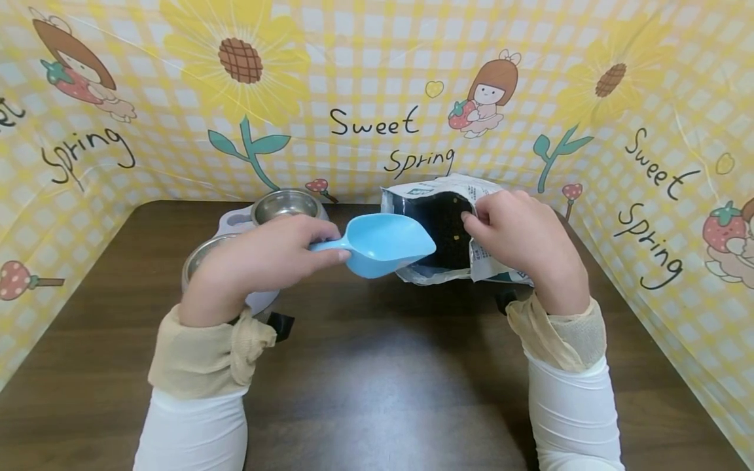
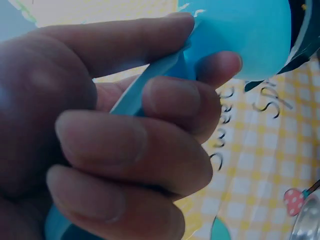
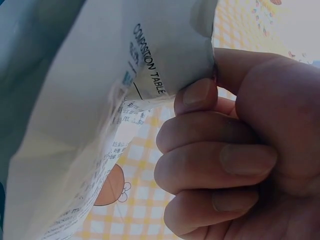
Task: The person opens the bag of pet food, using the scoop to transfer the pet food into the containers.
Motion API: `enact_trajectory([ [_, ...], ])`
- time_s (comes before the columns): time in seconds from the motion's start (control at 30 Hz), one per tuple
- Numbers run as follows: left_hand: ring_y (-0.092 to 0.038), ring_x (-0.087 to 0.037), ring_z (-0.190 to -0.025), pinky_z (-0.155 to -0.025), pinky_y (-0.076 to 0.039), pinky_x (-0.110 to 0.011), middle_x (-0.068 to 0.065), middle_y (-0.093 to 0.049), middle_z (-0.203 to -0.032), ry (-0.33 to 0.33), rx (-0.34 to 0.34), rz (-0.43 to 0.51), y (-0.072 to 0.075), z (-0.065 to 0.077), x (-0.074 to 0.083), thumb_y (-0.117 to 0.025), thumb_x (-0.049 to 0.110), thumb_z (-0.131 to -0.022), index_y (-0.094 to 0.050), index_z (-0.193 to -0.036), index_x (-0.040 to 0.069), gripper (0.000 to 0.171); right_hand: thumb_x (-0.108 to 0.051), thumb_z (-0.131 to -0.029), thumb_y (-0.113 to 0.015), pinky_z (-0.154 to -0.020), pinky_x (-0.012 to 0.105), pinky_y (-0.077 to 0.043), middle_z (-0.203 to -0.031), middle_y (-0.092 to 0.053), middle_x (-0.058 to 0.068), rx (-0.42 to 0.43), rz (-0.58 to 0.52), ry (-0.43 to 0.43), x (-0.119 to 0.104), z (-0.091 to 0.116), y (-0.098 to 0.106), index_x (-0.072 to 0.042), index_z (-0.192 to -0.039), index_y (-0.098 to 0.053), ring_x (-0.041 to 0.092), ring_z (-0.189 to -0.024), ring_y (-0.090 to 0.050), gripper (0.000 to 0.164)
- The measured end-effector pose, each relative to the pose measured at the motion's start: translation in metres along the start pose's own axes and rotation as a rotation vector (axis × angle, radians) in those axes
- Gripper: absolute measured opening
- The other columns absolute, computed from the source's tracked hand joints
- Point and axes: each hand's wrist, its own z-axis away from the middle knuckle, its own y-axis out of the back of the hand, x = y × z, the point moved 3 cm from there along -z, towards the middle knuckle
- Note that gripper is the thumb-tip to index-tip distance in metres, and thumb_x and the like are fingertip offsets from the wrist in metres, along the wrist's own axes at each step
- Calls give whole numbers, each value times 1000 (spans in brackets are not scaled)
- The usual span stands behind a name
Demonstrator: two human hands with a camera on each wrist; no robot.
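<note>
My left hand (image 1: 259, 258) grips the handle of a light blue scoop (image 1: 383, 239), its fingers curled round it in the left wrist view. The scoop's bowl looks bare inside, and its tip overlaps the mouth of a printed white bag (image 1: 483, 265) in the head view. Dark contents with a few light bits (image 1: 442, 229) show inside the bag. My right hand (image 1: 518, 229) pinches the edge of the bag's opening between thumb and index finger. In the right wrist view the other fingers (image 3: 215, 162) are curled beside the bag's printed side.
Two metal bowls sit in a pale holder (image 1: 235, 219) behind my left hand; the far bowl (image 1: 288, 203) is partly visible, the near bowl (image 1: 203, 255) mostly covered. A yellow checked, printed sheet (image 1: 353, 78) rises behind and beside the brown wooden table (image 1: 353, 392).
</note>
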Motion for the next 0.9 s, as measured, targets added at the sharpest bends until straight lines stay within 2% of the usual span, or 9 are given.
enact_trajectory([
  [0.23,-49,-14,-60,-59,-43,-29,-1,-56,-71,-7,-11,-31,-19,-19,10,-61,33,-98,-69,-94,11,23,-29,-96,-56,-41,30,-30,-47,-40,3,-1,-2,-2,0,0,0,-11,-53,-48,21,-46,-43,47],
  [0.4,-48,-13,-58,-57,-41,-29,1,-52,-67,-27,7,-47,-25,-27,14,-62,33,-97,-66,-87,12,24,-29,-96,-56,-41,31,-30,-47,-41,3,7,7,2,0,0,0,-11,-53,-48,21,-46,-44,47],
  [0.57,-48,-14,-57,-55,-40,-28,1,-49,-64,-18,42,-63,-30,-33,17,-61,35,-97,-66,-86,13,26,-29,-96,-57,-41,30,-30,-47,-41,3,5,6,2,-1,0,0,-11,-53,-49,21,-45,-44,47],
  [0.8,-55,-16,-64,-61,-44,-31,1,-55,-66,35,99,-117,-39,-43,20,-54,46,-99,-69,-98,16,34,-30,-96,-57,-41,30,-31,-47,-42,4,-1,8,-1,-2,0,0,-11,-53,-50,21,-46,-44,47],
  [0.9,-53,-17,-63,-57,-42,-30,0,-54,-67,69,99,-97,-42,-46,20,-55,43,-99,-67,-92,13,33,-30,-96,-57,-41,30,-31,-47,-42,4,-4,11,-1,-2,0,0,-11,-53,-50,21,-46,-44,47],
])
